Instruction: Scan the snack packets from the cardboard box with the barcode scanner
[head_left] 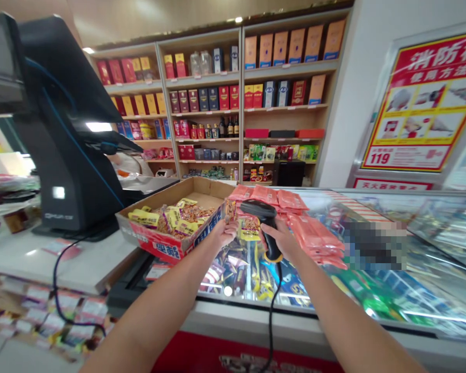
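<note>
Right hand (280, 241) clenches a black barcode scanner (266, 217).
Left hand (222, 233) appears to grip a yellow snack packet (249, 233), partly hidden behind the scanner.

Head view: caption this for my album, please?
Right hand grips a black barcode scanner; left hand holds a snack packet over a glass counter.
</note>
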### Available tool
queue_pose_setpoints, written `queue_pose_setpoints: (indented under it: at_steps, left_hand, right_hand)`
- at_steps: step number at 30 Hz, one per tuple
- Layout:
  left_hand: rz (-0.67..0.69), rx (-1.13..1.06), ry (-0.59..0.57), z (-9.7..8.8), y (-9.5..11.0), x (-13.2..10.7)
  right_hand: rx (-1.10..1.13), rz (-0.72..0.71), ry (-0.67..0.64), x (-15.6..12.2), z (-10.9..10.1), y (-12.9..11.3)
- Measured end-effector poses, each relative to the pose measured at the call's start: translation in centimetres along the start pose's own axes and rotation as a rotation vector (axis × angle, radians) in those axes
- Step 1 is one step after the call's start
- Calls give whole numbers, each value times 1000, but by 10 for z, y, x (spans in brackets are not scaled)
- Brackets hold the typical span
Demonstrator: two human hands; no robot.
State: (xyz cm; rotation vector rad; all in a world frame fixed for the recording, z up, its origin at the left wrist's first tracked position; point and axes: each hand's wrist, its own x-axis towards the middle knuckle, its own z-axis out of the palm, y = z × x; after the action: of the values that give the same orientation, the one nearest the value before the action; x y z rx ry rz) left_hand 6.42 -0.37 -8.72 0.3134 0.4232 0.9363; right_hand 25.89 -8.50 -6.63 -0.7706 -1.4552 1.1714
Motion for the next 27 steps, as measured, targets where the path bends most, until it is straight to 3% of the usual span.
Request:
queue_pose_setpoints:
  at_steps: [6,12,20,27]
  left_hand:
    - [-26,-76,-26,0,4,-11]
    - [25,-102,64,7,4,-13]
    - [49,-102,44,11,2,-15]
    - [23,-80,38,3,6,-8]
  right_hand:
    - [-136,-28,-131,-3,2,2]
    - [-182,-32,-212,-4,1,3]
    - [-188,-33,-225,-5,1,4]
    - [-213,-32,-254,-4,-1,5]
